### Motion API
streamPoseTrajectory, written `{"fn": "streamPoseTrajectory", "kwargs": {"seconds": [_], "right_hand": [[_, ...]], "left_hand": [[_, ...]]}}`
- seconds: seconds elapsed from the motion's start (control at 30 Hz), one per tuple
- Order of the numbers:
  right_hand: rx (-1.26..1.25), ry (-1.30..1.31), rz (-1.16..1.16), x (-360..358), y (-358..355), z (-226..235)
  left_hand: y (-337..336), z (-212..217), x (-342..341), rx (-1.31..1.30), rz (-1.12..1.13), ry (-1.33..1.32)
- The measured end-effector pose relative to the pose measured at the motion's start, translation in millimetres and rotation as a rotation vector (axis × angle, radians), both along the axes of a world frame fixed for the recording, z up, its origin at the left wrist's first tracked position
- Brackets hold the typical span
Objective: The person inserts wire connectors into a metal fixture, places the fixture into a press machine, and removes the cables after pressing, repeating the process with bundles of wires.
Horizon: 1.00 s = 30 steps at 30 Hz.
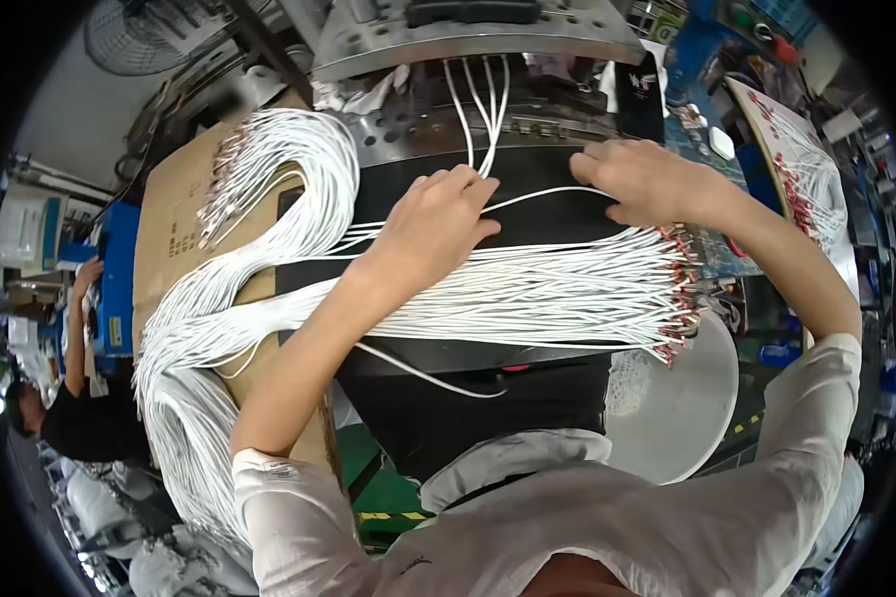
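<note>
A long bundle of white cables (528,289) lies across the black work surface, its red-tipped ends toward the right. Above that bundle my left hand (430,227) is closed on a few white cables (490,119), which run up toward the metal machine. From it a single white cable (543,196) stretches to my right hand (652,184), whose fingers are curled at its end. The tip of that cable is hidden by those fingers. One loose cable (428,378) hangs over the near edge of the surface.
A perforated metal plate (478,45) overhangs the far side. Cardboard (174,199) lies under a looped cable bundle (319,164) on the left. A white tub (692,408) stands below the bundle's right end. A dark phone (639,95) is at far right; another person (90,418) is at left.
</note>
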State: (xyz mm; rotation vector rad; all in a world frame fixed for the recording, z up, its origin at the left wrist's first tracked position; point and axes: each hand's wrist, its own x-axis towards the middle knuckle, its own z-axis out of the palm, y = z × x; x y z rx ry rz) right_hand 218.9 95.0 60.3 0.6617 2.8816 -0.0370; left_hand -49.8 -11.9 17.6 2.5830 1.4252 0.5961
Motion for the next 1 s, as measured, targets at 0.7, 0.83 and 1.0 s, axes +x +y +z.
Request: {"fn": "streamPoseTrajectory", "kwargs": {"seconds": [0.7, 0.83, 1.0], "right_hand": [[-0.528, 0.456, -0.202, 8.3, -24.6, -27.6], [-0.995, 0.453, -0.229, -27.0, -36.7, 16.4], [-0.408, -0.114, -0.237, -9.0, -15.5, 54.7]], "left_hand": [[-28.9, -5.5, 17.4, -0.145, 0.086, -0.111], [-26.5, 2.7, 4.3, -0.033, 0.446, -0.717], [-31.6, 21.4, -0.7, -0.258, 0.207, -0.42]]}}
